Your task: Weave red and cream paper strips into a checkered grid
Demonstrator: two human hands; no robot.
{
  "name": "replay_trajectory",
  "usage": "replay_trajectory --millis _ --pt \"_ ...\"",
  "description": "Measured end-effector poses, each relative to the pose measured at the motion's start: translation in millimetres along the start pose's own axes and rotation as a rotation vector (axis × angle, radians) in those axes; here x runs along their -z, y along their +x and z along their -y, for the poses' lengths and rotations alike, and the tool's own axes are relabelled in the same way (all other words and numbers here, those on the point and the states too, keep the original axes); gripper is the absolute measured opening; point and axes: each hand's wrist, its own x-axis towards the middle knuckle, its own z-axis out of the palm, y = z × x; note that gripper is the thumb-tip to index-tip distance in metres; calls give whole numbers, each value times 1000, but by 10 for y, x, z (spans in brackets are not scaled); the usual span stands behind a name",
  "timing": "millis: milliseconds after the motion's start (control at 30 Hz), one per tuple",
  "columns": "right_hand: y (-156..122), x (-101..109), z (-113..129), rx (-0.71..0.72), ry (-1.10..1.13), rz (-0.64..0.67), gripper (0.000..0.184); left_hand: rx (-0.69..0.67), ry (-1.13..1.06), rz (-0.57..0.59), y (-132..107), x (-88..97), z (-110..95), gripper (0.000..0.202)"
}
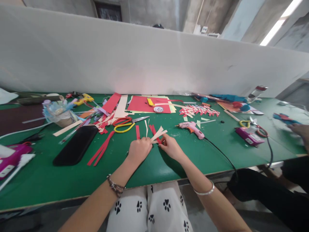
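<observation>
The green worktop [169, 161] is filling the whole middle of the frame, scraps lying all over it. At lower left a long black case [76, 145] is lying flat. Up at centre a red sheet [142, 103] is sitting on paler paper. Just left of centre, red-and-yellow scissors [124, 125] are resting with the blades pointing right. Dead centre, the left hand [139, 149] is curling closed around the paper strips [156, 132], and the right hand [171, 146] is pinching them from the other side. Right of them, a pink glue gun [191, 128] is lying on its side. The red and cream strips are fanning upward between both hands.
</observation>
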Motion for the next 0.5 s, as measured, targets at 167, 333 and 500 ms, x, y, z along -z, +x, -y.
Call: replay_trajectory --millis 167,333,500 --pt "-65 22 -49 -16 291 11 15 30 -4 -9 -14 18 -8 34" --pt "-191 67 -57 -24 412 6 11 30 -6 -24 -18 -1 2 41" --pt "-321 53 -83 8 405 -27 11 31 8 -24 -9 -13 9 44"
